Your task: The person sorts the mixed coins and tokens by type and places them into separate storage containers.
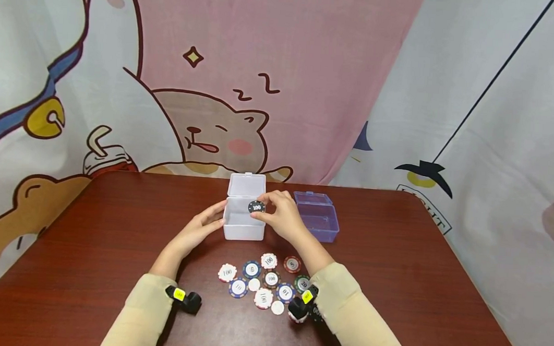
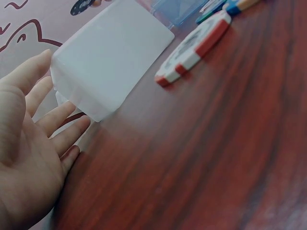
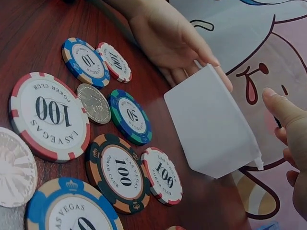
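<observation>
Near the middle of the head view, the right hand [image 1: 281,213] pinches a black chip [image 1: 256,207] marked 100 between thumb and fingers, holding it over the open white box [image 1: 244,232]. The box's lid [image 1: 247,185] stands raised at the back. From the left, the left hand [image 1: 197,230] rests its extended fingers against the box's side, gripping nothing. Just right of the box, partly behind the right hand, sits a blue box [image 1: 326,235], its lid also open. Below, in the lower centre of the frame, chips lie spread on the table [image 1: 114,237]: a white chip [image 1: 227,273] at the left end, a red chip [image 1: 292,264] at upper right, a green chip [image 1: 301,283] beside the right sleeve [image 1: 345,297], and more in blue, brown and white between. Two coins [image 1: 254,284] lie among them. At the lower right of the group, the right wrist's camera [image 1: 299,306] partly hides further chips. A cartoon cloth [image 1: 311,65] fills the upper frame.
</observation>
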Demonstrator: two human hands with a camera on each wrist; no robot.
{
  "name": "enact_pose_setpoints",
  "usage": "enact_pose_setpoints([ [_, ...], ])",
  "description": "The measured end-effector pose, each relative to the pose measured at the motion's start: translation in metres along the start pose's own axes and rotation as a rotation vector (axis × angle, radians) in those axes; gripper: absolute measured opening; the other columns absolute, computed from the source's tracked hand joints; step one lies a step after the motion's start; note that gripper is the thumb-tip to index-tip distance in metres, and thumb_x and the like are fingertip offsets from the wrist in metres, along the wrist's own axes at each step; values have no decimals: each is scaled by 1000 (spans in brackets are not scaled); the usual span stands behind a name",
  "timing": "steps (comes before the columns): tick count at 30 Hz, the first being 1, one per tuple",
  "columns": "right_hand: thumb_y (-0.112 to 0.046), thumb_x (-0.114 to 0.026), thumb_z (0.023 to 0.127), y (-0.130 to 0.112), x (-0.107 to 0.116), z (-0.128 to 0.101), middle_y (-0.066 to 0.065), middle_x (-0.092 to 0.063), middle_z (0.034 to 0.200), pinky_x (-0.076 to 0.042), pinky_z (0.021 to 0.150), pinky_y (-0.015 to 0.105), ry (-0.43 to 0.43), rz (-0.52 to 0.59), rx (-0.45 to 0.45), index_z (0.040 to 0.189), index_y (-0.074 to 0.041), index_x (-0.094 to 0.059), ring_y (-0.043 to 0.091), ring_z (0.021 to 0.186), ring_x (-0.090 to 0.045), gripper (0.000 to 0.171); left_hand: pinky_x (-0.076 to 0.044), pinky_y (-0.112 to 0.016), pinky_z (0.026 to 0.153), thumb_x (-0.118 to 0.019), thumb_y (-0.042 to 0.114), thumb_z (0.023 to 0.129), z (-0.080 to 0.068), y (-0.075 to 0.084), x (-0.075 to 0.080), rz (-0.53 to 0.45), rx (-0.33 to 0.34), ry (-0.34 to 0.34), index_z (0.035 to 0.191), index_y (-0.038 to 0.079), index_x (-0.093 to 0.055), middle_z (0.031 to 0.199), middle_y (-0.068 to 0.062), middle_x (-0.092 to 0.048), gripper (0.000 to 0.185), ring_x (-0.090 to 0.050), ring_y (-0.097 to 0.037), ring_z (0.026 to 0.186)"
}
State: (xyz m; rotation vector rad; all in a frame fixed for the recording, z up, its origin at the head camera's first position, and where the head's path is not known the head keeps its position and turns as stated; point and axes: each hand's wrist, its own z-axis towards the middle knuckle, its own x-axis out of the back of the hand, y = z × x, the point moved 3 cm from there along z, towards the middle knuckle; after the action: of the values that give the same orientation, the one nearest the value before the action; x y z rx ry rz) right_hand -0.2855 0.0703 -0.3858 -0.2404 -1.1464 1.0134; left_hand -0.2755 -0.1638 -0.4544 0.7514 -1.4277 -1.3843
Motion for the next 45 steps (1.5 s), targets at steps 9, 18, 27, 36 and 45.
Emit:
enact_pose_setpoints([
  [9,-29,-83,75,7,-12,3,-1,-62,94,-42,83,34,-40,-47,-67,104,-9,-69,19,93,-51,38,-25,-55,107,-54,17,99,-1,2,-1,-3,11,4,150,12,-32,150,-16,-34,57,-35,-36,134],
  [18,-30,-83,74,12,-21,2,-1,-62,93,-41,79,33,-55,-57,-87,103,-9,-70,18,90,-48,39,-25,-55,107,-54,18,99,-1,1,-1,-7,-1,-5,150,11,-31,150,-16,-34,57,-35,-37,134],
  [27,-30,-83,74,15,-25,1,-3,-61,94,-41,75,31,-69,-41,-112,105,-9,-70,25,91,-51,40,-25,-57,106,-53,10,99,1,1,-1,-9,4,-9,150,5,-30,150,-20,-32,56,-34,-41,133],
  [36,-34,-82,74,13,-24,2,-2,-61,95,-42,78,34,-84,-105,-87,107,-10,-70,19,90,-49,43,-24,-53,108,-54,16,99,0,-1,-1,-7,15,-5,150,11,-33,151,-14,-32,55,-36,-36,134],
  [45,-31,-82,76,11,-19,-2,1,-63,99,-44,77,32,-51,-68,-40,111,-9,-69,19,91,-49,44,-23,-55,107,-52,10,99,-2,12,-3,-12,14,-19,149,3,-31,151,-22,-29,54,-32,-41,134],
])
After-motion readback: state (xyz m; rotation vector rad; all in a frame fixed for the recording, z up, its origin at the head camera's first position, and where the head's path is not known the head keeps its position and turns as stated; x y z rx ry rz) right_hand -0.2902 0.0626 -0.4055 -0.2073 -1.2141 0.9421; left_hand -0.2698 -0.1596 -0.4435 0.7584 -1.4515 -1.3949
